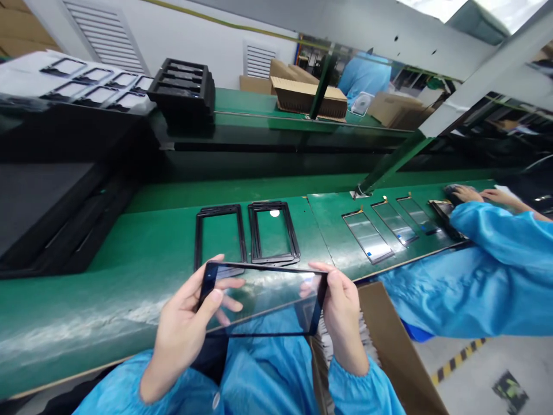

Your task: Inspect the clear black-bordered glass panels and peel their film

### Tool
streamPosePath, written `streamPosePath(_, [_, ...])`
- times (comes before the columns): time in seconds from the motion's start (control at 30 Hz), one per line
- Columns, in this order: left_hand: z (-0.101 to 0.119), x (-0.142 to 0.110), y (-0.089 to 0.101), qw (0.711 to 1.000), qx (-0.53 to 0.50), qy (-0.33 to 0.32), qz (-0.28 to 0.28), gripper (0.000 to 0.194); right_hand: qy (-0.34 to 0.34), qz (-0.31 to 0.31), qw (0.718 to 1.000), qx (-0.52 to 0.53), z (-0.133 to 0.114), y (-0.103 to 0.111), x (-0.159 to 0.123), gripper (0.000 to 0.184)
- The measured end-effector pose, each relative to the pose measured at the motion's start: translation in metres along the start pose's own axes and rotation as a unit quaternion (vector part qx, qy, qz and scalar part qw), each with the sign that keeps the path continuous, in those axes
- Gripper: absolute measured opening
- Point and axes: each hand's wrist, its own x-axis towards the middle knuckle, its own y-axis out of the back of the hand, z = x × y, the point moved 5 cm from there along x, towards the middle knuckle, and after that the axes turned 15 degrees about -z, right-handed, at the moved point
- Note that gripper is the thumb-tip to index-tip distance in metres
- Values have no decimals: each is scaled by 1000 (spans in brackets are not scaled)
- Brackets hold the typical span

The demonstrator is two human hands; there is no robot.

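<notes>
We hold a glass phone panel (263, 300) up between our hands, its long axis running crosswise from left to right in front of us. Our left hand (181, 340) grasps one short end, with the thumb on top and the fingers showing through from behind the glass. Our right hand (341, 317) clenches the opposite short end, so neither hand is clearly nearer; the panel spans the gap between them. Glare crosses the glass, and it may carry a film, but we cannot be sure. Below our right hand, a cardboard box (397, 351) holds a stack of pale sheets, mostly hidden by the hand and the box wall. Just beyond the panel, two black frames (220, 236) lie side by side on the green bench (108, 311), the right one a small stack. Further right lie three clear panels (367, 236) in a slanted row, and a co-worker's hands (469, 196) rest at a dark object, partly hidden behind a blue sleeve (488, 271). Across the bench, a stack of black trays (184, 86) stands near cardboard cartons (309, 95), and a person in blue (365, 75) appears beyond.
</notes>
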Motion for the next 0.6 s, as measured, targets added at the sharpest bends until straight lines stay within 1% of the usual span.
streamPosePath(0.07, [0,5,5,998,55,-27,-3,67,6,-10,1000,-7,-2,-1,-2,41])
streamPosePath(0.1, [4,8,8,992,113,-61,3,67,8,-11,1000,-20,-4,-3,-4,39])
streamPosePath(0.13, [11,11,9,976,190,-107,6,69,11,-8,999,-37,-7,-4,-6,36])
streamPosePath(0.17, [20,14,8,947,277,-160,-1,69,16,-5,998,-55,-10,-6,-9,32])
streamPosePath(0.2, [28,17,4,908,362,-210,-20,67,23,-6,997,-72,-12,-9,-12,29])
streamPosePath(0.23, [35,20,-2,864,434,-250,-50,60,33,-12,996,-88,-15,-13,-15,26])
streamPosePath(0.27, [40,23,-8,826,484,-276,-88,49,43,-20,994,-103,-18,-16,-17,22])
streamPosePath(0.3, [43,26,-13,800,508,-291,-129,37,52,-29,992,-114,-19,-20,-19,20])
streamPosePath(0.33, [46,28,-17,787,513,-301,-164,27,58,-36,990,-122,-21,-22,-21,18])
streamPosePath(0.37, [49,31,-19,784,507,-304,-189,21,62,-41,989,-126,-21,-24,-22,17])
streamPosePath(0.4, [50,32,-21,786,496,-306,-206,20,63,-44,989,-127,-21,-24,-22,16])
streamPosePath(0.5, [50,33,-24,793,481,-298,-226,25,51,-50,990,-118,-18,-24,-19,19])
streamPosePath(0.57, [46,32,-27,800,480,-266,-240,29,32,-77,991,-108,-14,-26,-14,23])
streamPosePath(0.6, [43,31,-29,809,471,-242,-257,31,21,-105,989,-104,-12,-28,-12,27])
